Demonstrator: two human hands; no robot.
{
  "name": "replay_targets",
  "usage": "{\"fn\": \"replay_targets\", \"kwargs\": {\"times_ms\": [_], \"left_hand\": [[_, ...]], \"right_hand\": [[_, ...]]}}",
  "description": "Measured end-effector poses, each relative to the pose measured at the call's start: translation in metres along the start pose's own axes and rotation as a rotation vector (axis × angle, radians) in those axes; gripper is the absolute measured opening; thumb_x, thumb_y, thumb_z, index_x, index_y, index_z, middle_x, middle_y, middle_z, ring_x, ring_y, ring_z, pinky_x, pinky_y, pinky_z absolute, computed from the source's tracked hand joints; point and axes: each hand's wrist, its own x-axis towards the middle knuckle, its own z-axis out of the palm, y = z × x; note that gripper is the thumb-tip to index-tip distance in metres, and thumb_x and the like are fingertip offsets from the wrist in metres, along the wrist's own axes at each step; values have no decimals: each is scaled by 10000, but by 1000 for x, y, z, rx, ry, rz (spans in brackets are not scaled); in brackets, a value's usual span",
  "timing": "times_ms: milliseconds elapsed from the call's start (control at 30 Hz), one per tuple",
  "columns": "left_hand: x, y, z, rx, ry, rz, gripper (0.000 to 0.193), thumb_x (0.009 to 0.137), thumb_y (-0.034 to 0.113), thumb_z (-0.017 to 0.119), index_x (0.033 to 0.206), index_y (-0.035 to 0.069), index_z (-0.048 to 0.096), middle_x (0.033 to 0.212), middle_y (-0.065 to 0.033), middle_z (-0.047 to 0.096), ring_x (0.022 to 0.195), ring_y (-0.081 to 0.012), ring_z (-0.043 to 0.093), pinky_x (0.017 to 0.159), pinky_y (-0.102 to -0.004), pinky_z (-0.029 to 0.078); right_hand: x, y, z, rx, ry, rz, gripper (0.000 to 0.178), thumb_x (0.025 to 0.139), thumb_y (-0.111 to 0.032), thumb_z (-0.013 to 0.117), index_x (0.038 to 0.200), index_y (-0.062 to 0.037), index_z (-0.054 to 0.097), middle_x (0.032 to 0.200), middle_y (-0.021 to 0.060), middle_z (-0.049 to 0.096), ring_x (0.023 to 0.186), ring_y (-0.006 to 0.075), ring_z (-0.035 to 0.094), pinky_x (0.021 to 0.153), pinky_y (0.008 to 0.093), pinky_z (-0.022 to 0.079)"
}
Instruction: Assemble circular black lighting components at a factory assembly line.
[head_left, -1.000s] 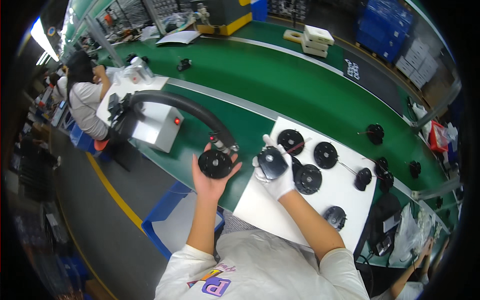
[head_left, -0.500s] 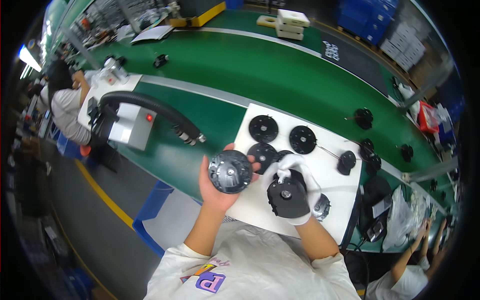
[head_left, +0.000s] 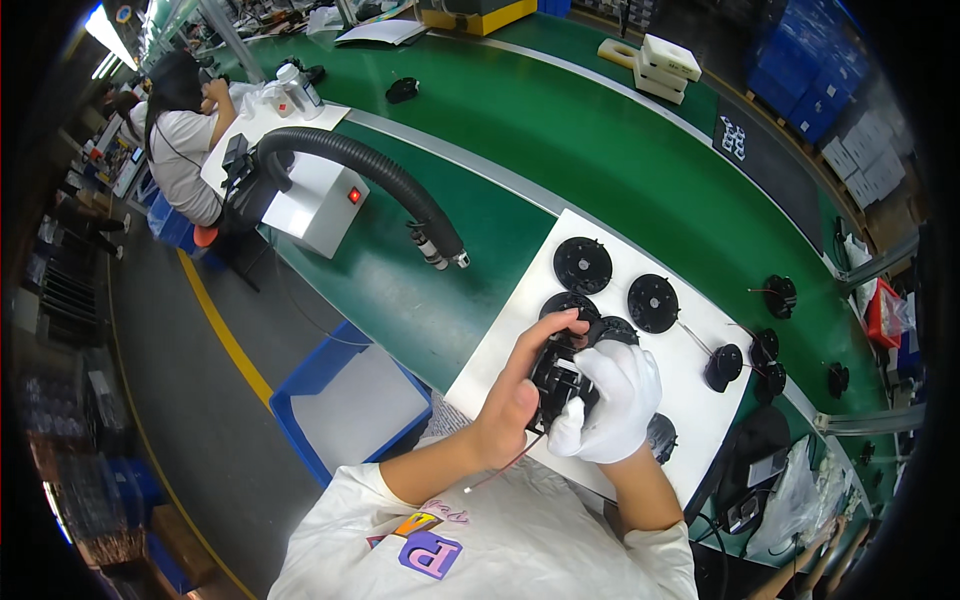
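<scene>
Both my hands meet in front of me at a black round housing with an open, structured inside. My bare left hand wraps its left side, thumb and fingers around the rim. My right hand, in a white glove, grips it from the right with fingertips at its face. A thin reddish wire with a small white plug hangs below. Just beyond my hands, several black discs lie on a white board. A shiny dark round part is partly hidden beside my right forearm.
To the left, a white box with a red switch stands by a black flexible hose. A blue bin sits below the bench edge. A small black motor rests at the board's right; more lie along the green belt.
My hands have come together. The left held a shiny black disc on its palm, apart from the right hand's housing; now both grip one housing with a wire hanging. The view has shifted.
</scene>
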Motion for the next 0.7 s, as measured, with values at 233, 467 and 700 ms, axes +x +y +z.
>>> {"fn": "replay_targets", "kwargs": {"times_ms": [233, 467, 700], "left_hand": [[-2, -1, -3, 70, -51, 29, 902, 936, 718, 440, 1503, 31, 300, 1460, -184, 406, 1340, -292, 418, 1140, -431, 305], [-7, -13, -4, 140, -49, 19, 901, 963, 683, 415, 1480, -47, 305, 1472, -209, 364, 1361, -298, 389, 1144, -389, 273], [-17, -10, 3, 96, -147, -37, 934, 972, 658, 418, 1498, -86, 215, 1511, -233, 296, 1412, -312, 321, 1159, -406, 243]], "right_hand": [[-1, -2, -5, -48, 7, -22, 364, 779, -412, 574, 975, -113, 643, 846, 99, 568, 621, 265, 516, 604, 406, 409], [7, -14, -22, -67, -388, 196, 358, 862, -289, 509, 1116, -46, 578, 950, 160, 598, 811, 339, 571, 743, 442, 408], [3, 0, -8, 213, -133, -95, 452, 736, -288, 534, 1077, 6, 570, 1176, 249, 503, 1092, 453, 475, 985, 624, 326]]}}
